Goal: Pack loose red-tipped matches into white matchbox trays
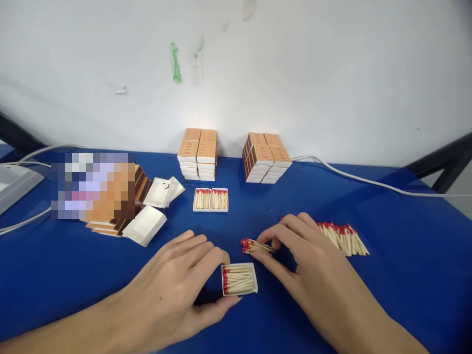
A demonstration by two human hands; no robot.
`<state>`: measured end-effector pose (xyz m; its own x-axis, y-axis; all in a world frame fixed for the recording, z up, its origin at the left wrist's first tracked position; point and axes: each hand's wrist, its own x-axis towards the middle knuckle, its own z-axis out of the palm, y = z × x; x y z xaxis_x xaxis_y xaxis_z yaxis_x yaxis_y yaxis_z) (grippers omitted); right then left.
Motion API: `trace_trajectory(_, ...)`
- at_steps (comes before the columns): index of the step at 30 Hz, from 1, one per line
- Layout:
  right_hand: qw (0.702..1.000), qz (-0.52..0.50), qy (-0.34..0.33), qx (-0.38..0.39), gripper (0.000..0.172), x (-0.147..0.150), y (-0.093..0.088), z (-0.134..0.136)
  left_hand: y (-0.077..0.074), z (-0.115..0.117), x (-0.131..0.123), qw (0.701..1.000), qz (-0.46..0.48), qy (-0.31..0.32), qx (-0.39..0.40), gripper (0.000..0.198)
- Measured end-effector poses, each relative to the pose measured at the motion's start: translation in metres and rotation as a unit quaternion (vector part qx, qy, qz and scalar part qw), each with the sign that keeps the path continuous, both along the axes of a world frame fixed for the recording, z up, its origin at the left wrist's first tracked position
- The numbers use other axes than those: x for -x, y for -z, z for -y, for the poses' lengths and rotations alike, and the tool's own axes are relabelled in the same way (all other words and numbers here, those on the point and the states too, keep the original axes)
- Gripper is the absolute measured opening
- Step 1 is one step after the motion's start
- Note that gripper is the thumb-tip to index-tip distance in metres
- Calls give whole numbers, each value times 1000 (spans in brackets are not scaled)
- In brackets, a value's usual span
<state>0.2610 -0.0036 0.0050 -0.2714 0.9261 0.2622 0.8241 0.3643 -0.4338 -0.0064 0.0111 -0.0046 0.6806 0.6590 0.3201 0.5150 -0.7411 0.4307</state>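
Observation:
My left hand (180, 285) grips a small white matchbox tray (255, 279) between thumb and fingers. Red-tipped matches (239, 280) lie side by side in that tray, heads to the left. Just above and right of it, my right hand (309, 260) pinches a small bunch of matches (254, 246) with thumb and fingertips, heads pointing left. Beyond the right hand, and partly hidden by it, a larger pile of matches (344, 238) rests on the blue table. Two filled trays (211, 200) stand side by side farther back.
Two stacks of closed matchboxes, a left stack (197, 152) and a right stack (266, 156), stand near the wall. At left are empty-looking white trays (145, 225) and matchbox sleeves (105, 230), partly blurred out. A white cable (354, 181) crosses the back right of the blue table (413, 255).

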Motion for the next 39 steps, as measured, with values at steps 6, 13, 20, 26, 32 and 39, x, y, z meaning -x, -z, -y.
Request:
trace_trajectory(6,1000,-4,1,2,14,-2,-1,-1,1,-1,0,1000,-1,4,-1,18)
trace_trajectory(13,1000,1,-12,0,15,-5,-4,-4,1,0,1,1000,-3,2,4,18)
trace_trajectory(20,1000,13,-12,-19,20,-6,-2,-5,0,-1,1,1000,-4,5,3,20)
trace_trajectory(26,999,15,-19,-35,19,-6,-4,-6,-1,-1,1,1000,-6,8,-1,18)
trace_trajectory(32,999,7,-21,-38,19,-5,-6,-6,-2,0,1,1000,-11,11,0,18)
trace_trajectory(39,999,-5,-28,-45,21,-6,-7,-6,-2,0,1,1000,-10,10,0,18)
